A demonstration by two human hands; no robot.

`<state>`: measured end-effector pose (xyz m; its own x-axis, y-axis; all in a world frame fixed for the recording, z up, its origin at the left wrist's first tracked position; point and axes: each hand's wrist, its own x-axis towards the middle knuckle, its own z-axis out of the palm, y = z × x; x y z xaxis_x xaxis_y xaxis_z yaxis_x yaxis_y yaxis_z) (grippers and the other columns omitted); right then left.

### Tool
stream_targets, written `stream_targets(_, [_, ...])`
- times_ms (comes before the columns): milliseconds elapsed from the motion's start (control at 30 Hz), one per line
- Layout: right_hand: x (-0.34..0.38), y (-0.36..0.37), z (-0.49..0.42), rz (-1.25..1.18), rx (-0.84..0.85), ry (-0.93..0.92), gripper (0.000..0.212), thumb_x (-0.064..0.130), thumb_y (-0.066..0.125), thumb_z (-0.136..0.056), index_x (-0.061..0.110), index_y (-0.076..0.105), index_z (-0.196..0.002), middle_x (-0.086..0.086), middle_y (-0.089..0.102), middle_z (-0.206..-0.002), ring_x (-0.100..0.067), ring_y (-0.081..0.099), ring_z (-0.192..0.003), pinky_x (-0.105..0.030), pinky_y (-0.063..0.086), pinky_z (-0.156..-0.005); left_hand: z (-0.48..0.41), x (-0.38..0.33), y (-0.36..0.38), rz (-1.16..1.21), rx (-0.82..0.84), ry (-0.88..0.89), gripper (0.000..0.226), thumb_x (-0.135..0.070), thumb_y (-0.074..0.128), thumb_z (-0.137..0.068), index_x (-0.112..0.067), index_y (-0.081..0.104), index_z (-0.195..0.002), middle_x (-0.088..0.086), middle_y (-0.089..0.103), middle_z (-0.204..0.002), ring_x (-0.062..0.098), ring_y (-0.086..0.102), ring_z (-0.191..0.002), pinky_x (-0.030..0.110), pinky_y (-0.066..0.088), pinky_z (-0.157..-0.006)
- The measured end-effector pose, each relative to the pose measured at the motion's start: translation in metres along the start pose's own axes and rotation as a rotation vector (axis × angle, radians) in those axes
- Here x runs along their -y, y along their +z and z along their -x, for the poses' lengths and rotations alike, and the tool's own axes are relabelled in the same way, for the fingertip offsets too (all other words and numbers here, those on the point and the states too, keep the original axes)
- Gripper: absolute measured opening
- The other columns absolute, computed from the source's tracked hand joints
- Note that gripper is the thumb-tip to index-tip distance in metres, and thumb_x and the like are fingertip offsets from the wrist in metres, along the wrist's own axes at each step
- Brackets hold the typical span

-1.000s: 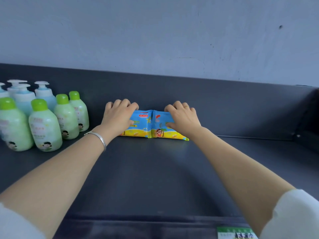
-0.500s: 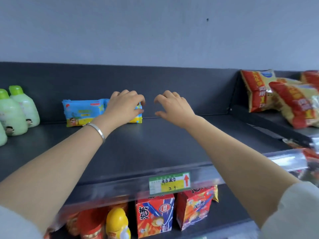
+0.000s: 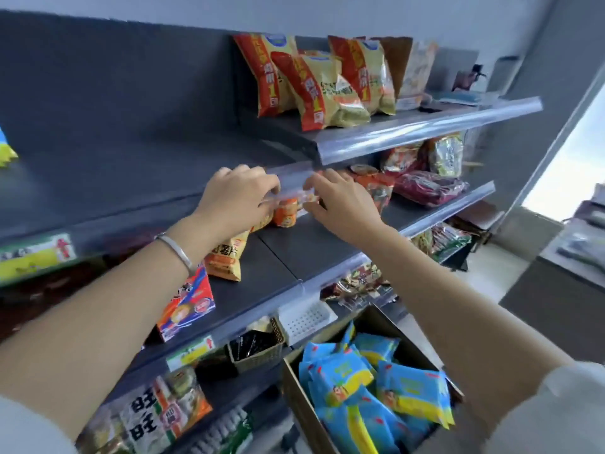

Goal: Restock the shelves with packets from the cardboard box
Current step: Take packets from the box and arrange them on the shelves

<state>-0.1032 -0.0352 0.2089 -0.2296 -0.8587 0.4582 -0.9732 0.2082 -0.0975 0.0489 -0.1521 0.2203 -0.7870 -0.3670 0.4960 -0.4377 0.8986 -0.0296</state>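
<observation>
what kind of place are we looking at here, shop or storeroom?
Most likely a small shop: tiered shelves edged with clear label strips, a price label on one, snack bags faced outward, and a cardboard box of blue packets below.

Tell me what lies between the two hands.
In the head view, between the left hand and the right hand lie the end of a clear shelf-edge strip and, below it, a small orange packet.

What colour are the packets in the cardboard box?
The packets are blue with yellow bands, best seen in head view.

Off packets (image 3: 5,154): left hand (image 3: 238,195), right hand (image 3: 341,205)
</observation>
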Motion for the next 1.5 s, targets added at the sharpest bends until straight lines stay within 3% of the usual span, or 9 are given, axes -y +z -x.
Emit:
stream_targets(333, [-0.117,0.079,0.160,0.017,0.404,0.267,0.034,0.034,0.053,-0.091,0.021,0.050,-0.123,-0.005,0.053,-0.122,-0.034,0.053,-0.111,-0.041,0.049,-0.082,0.034,-0.129,0.147,0.107,0.487,0.088,0.024,-0.038,0.049,-0.093,-0.027,0.054,-0.113,-0.003,0.058,-0.113,0.020,0.051,-0.111,0.033,0.038,-0.087])
stream_targets(467, [-0.137,0.104,0.196,0.003,0.664,0.354,0.043,0.037,0.055,-0.092,0.023,0.044,-0.131,-0.006,0.049,-0.125,-0.032,0.048,-0.116,-0.041,0.046,-0.086,0.052,-0.156,0.182,0.137,0.624,0.098,0.021,-0.037,0.051,-0.091,-0.026,0.056,-0.108,-0.003,0.058,-0.113,0.021,0.052,-0.112,0.035,0.040,-0.089])
stream_targets(700, [-0.147,0.135,0.247,0.084,0.937,0.480,0.056,0.054,0.061,-0.082,0.023,0.045,-0.126,-0.005,0.050,-0.122,-0.030,0.049,-0.114,-0.035,0.041,-0.073,0.080,-0.187,0.219,0.191,0.799,0.141,0.026,-0.036,0.047,-0.093,-0.028,0.055,-0.116,-0.004,0.057,-0.116,0.020,0.051,-0.111,0.033,0.037,-0.088])
stream_targets(833, [-0.141,0.144,0.262,0.181,0.951,0.497,0.071,0.054,0.069,-0.075,0.023,0.040,-0.132,-0.005,0.047,-0.123,-0.030,0.047,-0.117,-0.038,0.041,-0.082,0.087,-0.191,0.224,0.228,0.876,0.151,0.026,-0.038,0.047,-0.094,-0.028,0.055,-0.116,-0.005,0.055,-0.116,0.017,0.050,-0.112,0.035,0.036,-0.090])
stream_targets(967, [-0.135,0.148,0.266,0.198,0.904,0.480,0.060,0.044,0.071,-0.077,0.019,0.045,-0.126,-0.006,0.049,-0.118,-0.030,0.048,-0.114,-0.038,0.040,-0.080,0.095,-0.190,0.223,0.389,1.052,0.159,0.021,-0.039,0.050,-0.093,-0.023,0.058,-0.105,-0.008,0.060,-0.103,0.012,0.055,-0.099,0.029,0.039,-0.076])
stream_targets(1100, [-0.135,0.147,0.264,0.092,0.944,0.488,0.049,0.033,0.067,-0.081,0.012,0.049,-0.122,-0.009,0.049,-0.115,-0.029,0.053,-0.104,-0.035,0.042,-0.071,0.110,-0.185,0.219,0.636,1.232,0.082,0.026,-0.038,0.063,-0.087,-0.017,0.062,-0.102,-0.004,0.063,-0.097,0.006,0.059,-0.083,0.021,0.047,-0.075])
stream_targets(1300, [-0.133,0.138,0.263,0.039,0.956,0.529,0.038,0.032,0.062,-0.084,0.013,0.045,-0.112,-0.002,0.048,-0.092,-0.024,0.049,-0.079,-0.033,0.042,-0.061,0.128,-0.184,0.213,0.559,1.402,0.149,0.040,-0.031,0.072,-0.080,-0.014,0.059,-0.114,0.001,0.058,-0.109,0.016,0.055,-0.104,0.022,0.044,-0.081])
stream_targets(1400, [-0.133,0.137,0.264,0.012,0.939,0.548,0.038,0.034,0.063,-0.084,0.014,0.045,-0.111,-0.005,0.054,-0.100,-0.026,0.054,-0.085,-0.033,0.043,-0.063,0.138,-0.190,0.215,0.380,1.342,0.284,0.037,-0.027,0.069,-0.082,-0.018,0.057,-0.116,-0.002,0.056,-0.119,0.017,0.052,-0.109,0.032,0.044,-0.085])
stream_targets(1500, [-0.134,0.137,0.266,-0.014,0.917,0.572,0.040,0.035,0.062,-0.084,0.017,0.046,-0.115,-0.005,0.056,-0.108,-0.027,0.057,-0.097,-0.033,0.044,-0.066,0.137,-0.194,0.218,0.307,1.190,0.321,0.017,-0.022,0.064,-0.084,-0.021,0.059,-0.101,-0.005,0.060,-0.106,0.016,0.054,-0.098,0.029,0.039,-0.071])
